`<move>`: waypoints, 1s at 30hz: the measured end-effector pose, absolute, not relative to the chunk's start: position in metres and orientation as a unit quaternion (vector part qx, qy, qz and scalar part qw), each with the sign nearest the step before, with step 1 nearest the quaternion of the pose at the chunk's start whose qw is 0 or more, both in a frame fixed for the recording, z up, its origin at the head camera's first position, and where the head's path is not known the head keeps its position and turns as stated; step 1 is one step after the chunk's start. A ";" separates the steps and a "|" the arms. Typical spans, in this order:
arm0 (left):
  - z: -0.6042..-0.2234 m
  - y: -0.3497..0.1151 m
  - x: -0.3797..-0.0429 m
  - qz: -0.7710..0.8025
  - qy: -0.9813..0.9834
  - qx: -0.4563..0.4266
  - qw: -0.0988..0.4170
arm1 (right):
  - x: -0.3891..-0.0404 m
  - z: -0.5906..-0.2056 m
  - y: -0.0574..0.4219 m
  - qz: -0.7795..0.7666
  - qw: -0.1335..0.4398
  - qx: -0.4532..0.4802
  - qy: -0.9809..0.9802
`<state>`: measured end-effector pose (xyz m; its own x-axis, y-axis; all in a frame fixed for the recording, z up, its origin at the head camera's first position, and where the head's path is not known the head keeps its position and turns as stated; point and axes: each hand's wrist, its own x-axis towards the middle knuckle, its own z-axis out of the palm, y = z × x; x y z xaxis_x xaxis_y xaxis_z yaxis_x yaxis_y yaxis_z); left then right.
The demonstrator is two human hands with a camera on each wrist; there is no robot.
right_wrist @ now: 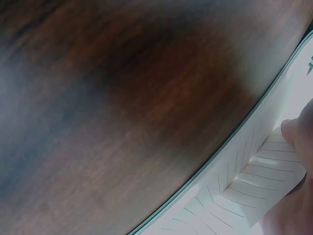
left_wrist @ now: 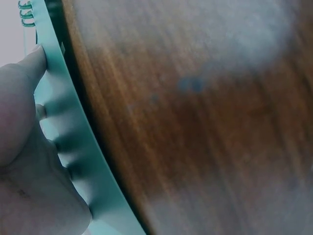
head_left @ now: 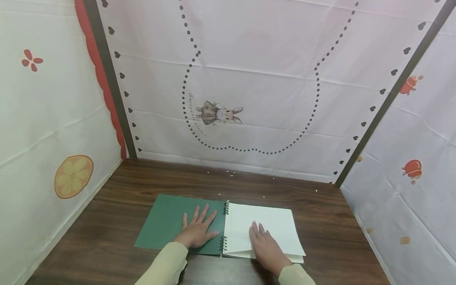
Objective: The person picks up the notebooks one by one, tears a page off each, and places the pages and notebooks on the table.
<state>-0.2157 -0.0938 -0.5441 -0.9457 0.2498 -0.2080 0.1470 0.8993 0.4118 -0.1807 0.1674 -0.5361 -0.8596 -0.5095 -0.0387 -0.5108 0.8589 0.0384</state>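
Note:
A spiral notebook lies opened flat on the table, its green cover [head_left: 167,221] to the left and a white lined page [head_left: 279,227] to the right. Black wire rings [head_left: 223,242] run between the two halves. My left hand [head_left: 198,229] rests on the cover with fingers spread, the thumb pointing toward the rings. On the page lies my right hand [head_left: 265,246], its fingers straight and close together. Near that hand the lower edge of the page lifts off the sheets below, and the right wrist view shows the lined paper [right_wrist: 249,188] bent in creases.
The brown wooden table [head_left: 335,237] extends around the notebook. Several small white scraps [head_left: 231,173] are scattered toward its back edge. Printed cloth walls [head_left: 256,103] enclose the table at the back and on both sides.

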 end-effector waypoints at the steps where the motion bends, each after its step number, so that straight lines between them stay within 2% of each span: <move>1: -0.544 -0.094 -0.216 0.199 0.966 0.102 0.128 | -0.181 -0.536 0.167 0.023 0.013 -0.264 0.964; 30: -0.541 -0.093 -0.214 0.210 0.964 0.104 0.125 | -0.180 -0.538 0.178 -0.019 0.013 -0.270 0.963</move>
<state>-0.2139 -0.0933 -0.5408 -0.9471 0.2535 -0.1969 0.1488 0.8902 0.4306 -0.1804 0.1781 -0.5380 -0.8542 -0.5197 -0.0153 -0.5187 0.8538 -0.0445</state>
